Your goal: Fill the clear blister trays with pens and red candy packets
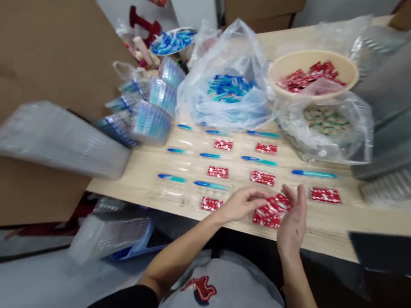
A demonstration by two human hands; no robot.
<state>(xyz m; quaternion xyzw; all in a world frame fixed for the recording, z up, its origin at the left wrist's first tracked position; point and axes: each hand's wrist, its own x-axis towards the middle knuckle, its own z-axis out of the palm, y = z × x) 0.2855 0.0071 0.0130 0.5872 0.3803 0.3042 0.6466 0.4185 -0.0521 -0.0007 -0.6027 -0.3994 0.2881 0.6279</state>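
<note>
A small pile of red packets with white markings lies at the table's front edge, between my hands. My left hand reaches in from the left, its fingers curled and closed at the pile's upper edge, on a red packet as far as I can see. On the other side, my right hand is open, fingers stretched upward and palm turned to the packets. Around them, clear plastic trays lie in rows, with blue pens and single red packets in their hollows. Another red packet lies right of my right hand.
Behind the trays stand a plastic bag of blue pieces, a cream basin of red packets and a bag of small green-and-beige packets. Stacked filled trays are at left, clear tray stacks at right, a dark flat object at front right.
</note>
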